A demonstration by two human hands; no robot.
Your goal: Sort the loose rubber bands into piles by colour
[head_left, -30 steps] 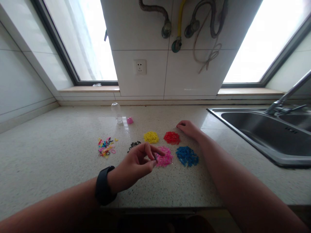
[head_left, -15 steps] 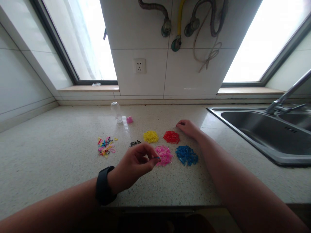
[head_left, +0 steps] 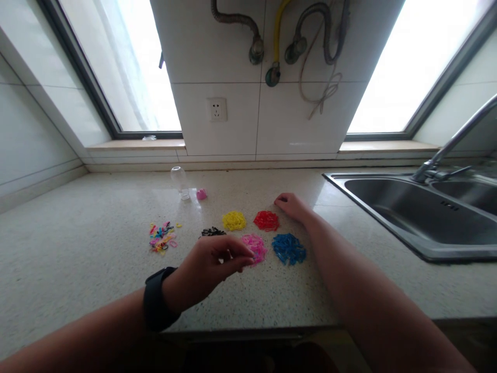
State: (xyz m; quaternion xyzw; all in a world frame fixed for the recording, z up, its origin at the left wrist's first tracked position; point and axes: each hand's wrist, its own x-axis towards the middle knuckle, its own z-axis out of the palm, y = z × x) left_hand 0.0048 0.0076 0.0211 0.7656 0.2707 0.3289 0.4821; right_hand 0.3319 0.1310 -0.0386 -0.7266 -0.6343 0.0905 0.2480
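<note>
My left hand [head_left: 212, 261], with a dark watch [head_left: 160, 299] on its wrist, hangs over the near-left side of a pink rubber band pile [head_left: 256, 248]. Its thumb and fingertips pinch what looks like a tiny blue rubber band, barely visible. My right hand [head_left: 289, 203] rests on the counter just beyond a red rubber band pile [head_left: 266, 220], fingers curled; whatever they may hold is hidden. A blue pile [head_left: 289, 248] lies nearer me. Yellow bands [head_left: 234, 220] sit left of the red ones. Black bands [head_left: 212, 232] are partly covered by my left hand.
Mixed-colour bands [head_left: 161, 238] lie scattered at the left on the speckled counter [head_left: 97, 259]. Behind them are a clear bottle [head_left: 179, 181] and a pink cap [head_left: 201, 194]. A steel sink [head_left: 388, 207] with a faucet [head_left: 435, 163] is at the right. A socket [head_left: 216, 109] is on the wall.
The view has shifted slightly, so the counter items appear further left. My left hand has moved a little to the right over the pink pile. My right hand stays beside the red pile.
</note>
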